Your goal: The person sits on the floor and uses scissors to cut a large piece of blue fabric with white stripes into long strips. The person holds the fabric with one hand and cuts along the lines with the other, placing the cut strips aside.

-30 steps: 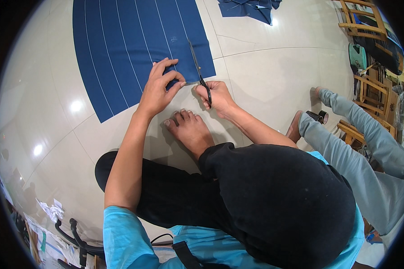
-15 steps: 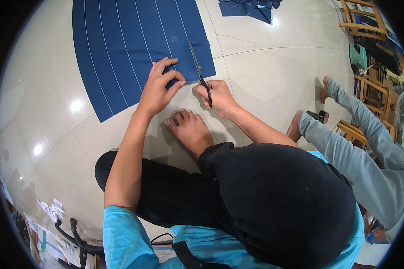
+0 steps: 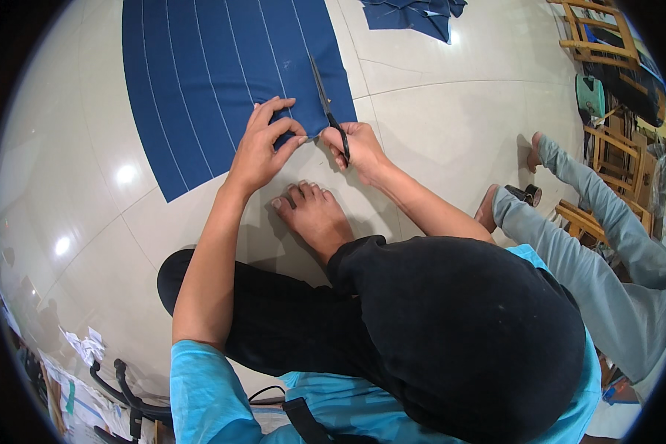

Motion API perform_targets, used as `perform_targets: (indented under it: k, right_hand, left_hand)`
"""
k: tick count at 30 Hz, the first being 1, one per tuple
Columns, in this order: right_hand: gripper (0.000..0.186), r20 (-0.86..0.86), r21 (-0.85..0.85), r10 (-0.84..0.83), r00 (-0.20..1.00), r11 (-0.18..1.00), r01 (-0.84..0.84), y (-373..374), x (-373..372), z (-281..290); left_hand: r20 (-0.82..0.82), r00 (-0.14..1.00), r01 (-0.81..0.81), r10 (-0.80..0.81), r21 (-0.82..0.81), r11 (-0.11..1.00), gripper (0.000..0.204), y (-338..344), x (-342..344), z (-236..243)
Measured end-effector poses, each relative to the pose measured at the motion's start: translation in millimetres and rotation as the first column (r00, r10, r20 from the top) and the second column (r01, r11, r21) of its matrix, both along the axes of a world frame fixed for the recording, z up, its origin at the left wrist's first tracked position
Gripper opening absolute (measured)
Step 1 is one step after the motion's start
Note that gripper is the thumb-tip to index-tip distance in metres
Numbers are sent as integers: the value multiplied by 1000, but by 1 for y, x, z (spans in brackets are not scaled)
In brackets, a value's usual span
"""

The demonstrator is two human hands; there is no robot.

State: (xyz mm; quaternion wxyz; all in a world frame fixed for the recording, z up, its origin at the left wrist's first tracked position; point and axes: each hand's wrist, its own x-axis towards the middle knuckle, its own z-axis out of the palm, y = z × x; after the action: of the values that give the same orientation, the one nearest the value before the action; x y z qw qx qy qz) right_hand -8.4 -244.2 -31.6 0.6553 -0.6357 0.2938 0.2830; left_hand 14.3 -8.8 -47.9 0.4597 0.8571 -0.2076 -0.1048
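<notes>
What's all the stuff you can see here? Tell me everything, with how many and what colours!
Cloth: one, blue with white lines, on floor
Scissors: one pair, black handles, over cloth
Crumpled cloth: one heap, blue, top
Floor: one, pale, underneath
Stools: several, wooden brown, right
Bag: one, green, right
Chair base: one, black, lower left
Scrap: one, white, lower left
Other person's legs: two, grey trousers, right
Edge clutter: too jumbled to count
Left hand: one, bare, pinching cloth
Right hand: one, bare, holding scissors
Foot: one, bare, below cloth
Trousers: one pair, black, lower middle
Shirt: one, light blue, bottom
</notes>
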Motion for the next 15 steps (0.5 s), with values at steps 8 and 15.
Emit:
perform_targets:
  k: [8,15]
  right_hand:
    - [29,-11,-6,-15,1000,1000,15,3,5,2]
    - [28,0,2,-32,999,999,32,2,2,-7]
  left_hand:
    - [-5,1000,0,0,-5,1000,14,1,0,0]
    - [-1,1000,3,-3,1,1000,14,0,1,2]
